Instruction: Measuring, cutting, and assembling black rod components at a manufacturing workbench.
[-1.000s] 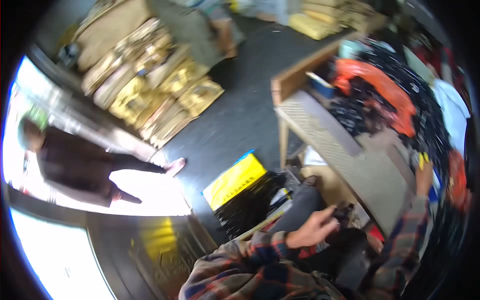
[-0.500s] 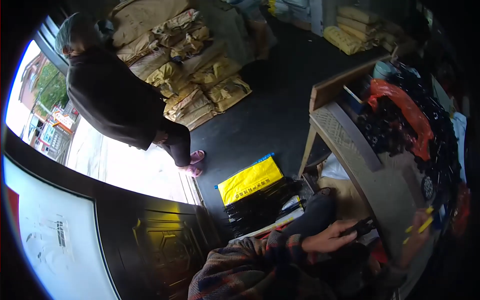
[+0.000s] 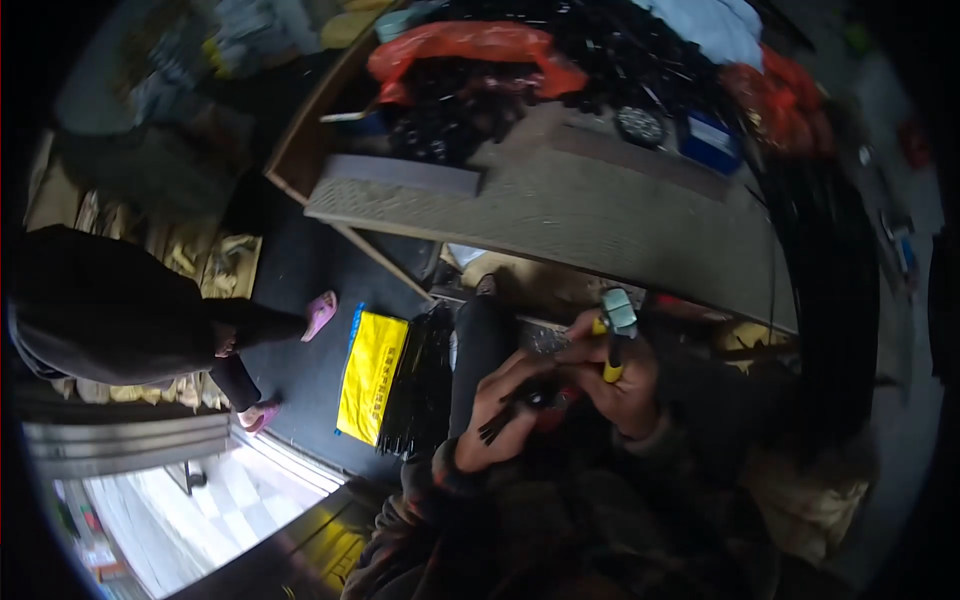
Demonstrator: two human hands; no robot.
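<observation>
Over my lap, my left hand point(image 3: 497, 412) is closed around a small bundle of thin black strips point(image 3: 510, 412), whose ends stick out past the fingers. Close on its right, my right hand point(image 3: 632, 388) grips a tool point(image 3: 618, 312) with a blocky pale grey head and a yellow-and-black handle. The exact kind of tool is blurred. My hands are near each other, just in front of the workbench point(image 3: 640, 235). Something dark and red between them is too unclear to name.
On the bench lie black parts point(image 3: 440, 120), a red plastic bag point(image 3: 470, 45), a round black disc point(image 3: 640, 127) and a blue box point(image 3: 710, 140). Long black strips point(image 3: 825, 280) hang at right. A yellow bag point(image 3: 372, 375) lies left, near another person point(image 3: 120, 310).
The view has swung right, bringing the bench to the upper middle. My right hand has come from beside the bench to near my left, still with the yellow-handled tool.
</observation>
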